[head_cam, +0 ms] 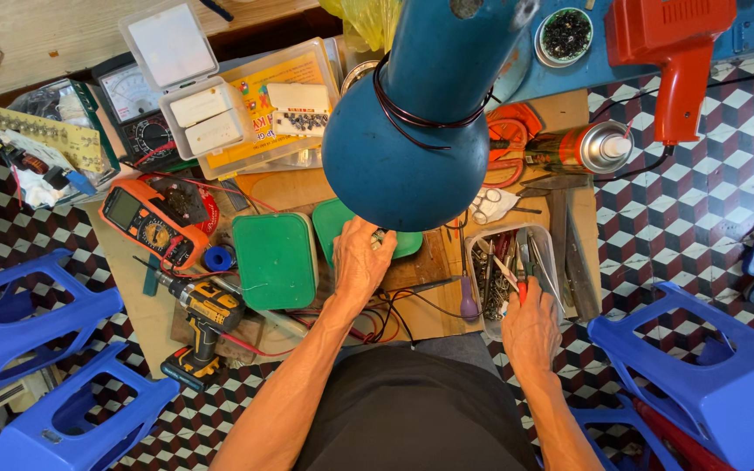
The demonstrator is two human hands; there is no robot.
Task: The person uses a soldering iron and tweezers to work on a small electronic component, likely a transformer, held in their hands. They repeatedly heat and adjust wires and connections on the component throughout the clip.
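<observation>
My left hand (359, 260) rests on the low wooden work board (421, 314) just under the big blue lamp shade (407, 131), with its fingers closed around a small metal part next to a green plastic box (276, 260). My right hand (530, 330) reaches into a clear plastic tray of hand tools (510, 270) and pinches a red-handled tool there. Black and red wires (390, 318) trail across the board between my two arms.
An orange multimeter (146, 222), a yellow cordless drill (205, 318), an analogue meter (137, 109), clear parts boxes (246, 105), a spray can (582, 150) and a red heat gun (669, 52) crowd the board. Blue plastic stools (713, 375) stand on the patterned floor at both sides.
</observation>
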